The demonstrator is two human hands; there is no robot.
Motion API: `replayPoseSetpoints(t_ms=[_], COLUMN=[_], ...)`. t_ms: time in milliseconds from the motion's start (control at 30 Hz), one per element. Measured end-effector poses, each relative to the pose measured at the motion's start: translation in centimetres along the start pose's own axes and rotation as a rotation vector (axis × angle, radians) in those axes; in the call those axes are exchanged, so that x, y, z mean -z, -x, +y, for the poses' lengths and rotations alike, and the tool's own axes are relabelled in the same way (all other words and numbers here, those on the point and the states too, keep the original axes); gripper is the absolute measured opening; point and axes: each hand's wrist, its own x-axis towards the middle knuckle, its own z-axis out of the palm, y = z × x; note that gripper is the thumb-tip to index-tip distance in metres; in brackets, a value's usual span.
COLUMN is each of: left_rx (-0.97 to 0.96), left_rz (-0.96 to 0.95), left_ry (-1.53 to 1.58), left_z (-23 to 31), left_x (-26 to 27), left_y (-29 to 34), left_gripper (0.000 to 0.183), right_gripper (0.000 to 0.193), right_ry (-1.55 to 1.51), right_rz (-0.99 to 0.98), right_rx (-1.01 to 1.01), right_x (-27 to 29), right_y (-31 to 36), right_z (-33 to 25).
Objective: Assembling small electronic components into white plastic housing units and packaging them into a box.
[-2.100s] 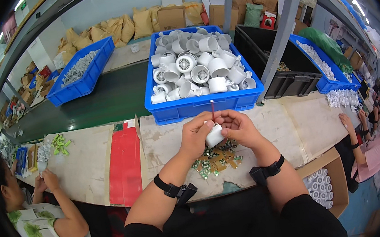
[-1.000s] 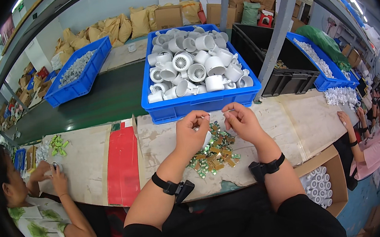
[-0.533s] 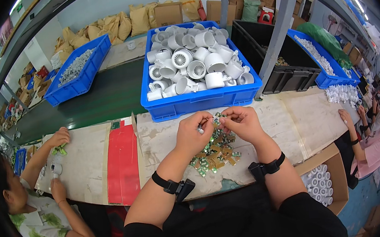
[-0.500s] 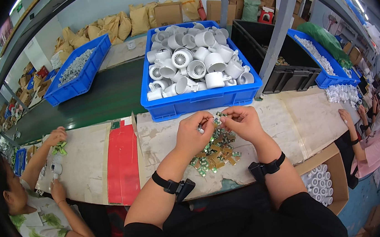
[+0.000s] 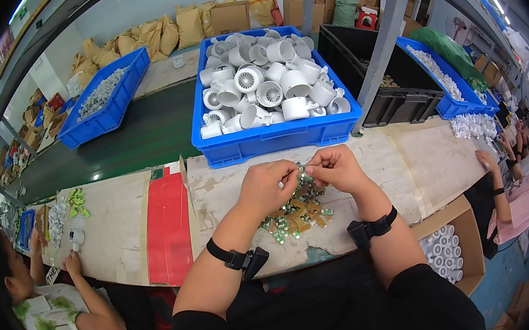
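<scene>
Over a pile of small green and tan circuit boards (image 5: 298, 218) on the table, my two hands meet with their fingertips almost touching. My left hand (image 5: 270, 187) is closed in a pinch, and a small pale bit shows between its curled fingers; what it grips is hidden. Thumb and forefinger of my right hand (image 5: 336, 169) pinch at a small green circuit board, mostly covered by the fingers. Just beyond stands a blue crate (image 5: 278, 143) heaped with white plastic cup-shaped housings (image 5: 295, 84).
A black crate (image 5: 402, 108) and a metal post (image 5: 380, 45) stand right of the blue crate. A green conveyor belt (image 5: 117, 157) runs behind the table. A carton (image 5: 472, 234) of white parts sits low right. Co-workers sit at both sides; a red sheet (image 5: 169, 228) lies left.
My hands stay over the pile, fingers shifted slightly; the green boards between them show less. The left co-worker's raised hand has drawn back from the green pieces, which now lie on the table.
</scene>
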Motion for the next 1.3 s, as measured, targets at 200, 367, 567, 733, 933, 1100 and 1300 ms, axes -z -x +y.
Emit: replayPoseSetpoints(t_ms=[200, 367, 567, 733, 933, 1100, 1300], left_rx=[0.037, 0.14, 0.078, 0.058, 0.223, 0.583, 0.527], left_rz=[0.063, -0.073, -0.073, 0.016, -0.066, 0.104, 0.149], left_ry=[0.175, 0.334, 0.196, 0.124, -0.177, -0.713, -1.185], left_z=[0.0, -0.2, 0.3, 0.8, 1.5, -4.5, -10.9], left_x=[-0.8, -0.7, -0.7, 0.6, 4.4, 13.4, 22.5], left_y=[0.1, 0.2, -0.1, -0.1, 0.0, 4.6, 17.6], left_gripper=[0.007, 0.008, 0.007, 0.007, 0.011, 0.018, 0.045], right_gripper=[0.012, 0.012, 0.014, 0.015, 0.02, 0.015, 0.012], right_ry=[-0.022, -0.045, -0.046, -0.075, 0.001, 0.257, 0.376], right_rz=[-0.052, -0.083, -0.063, -0.058, 0.04, 0.318, 0.22], right_rx=[0.061, 0.058, 0.068, 0.097, 0.165, 0.073, 0.25], right_x=[0.2, 0.7, 0.3, -0.2, 0.5, 1.3, -1.3], right_y=[0.5, 0.5, -0.2, -1.3, -1.6, -1.6, -2.1], right_z=[-0.6, 0.0, 0.9, 2.3, 2.6, 2.7, 3.1])
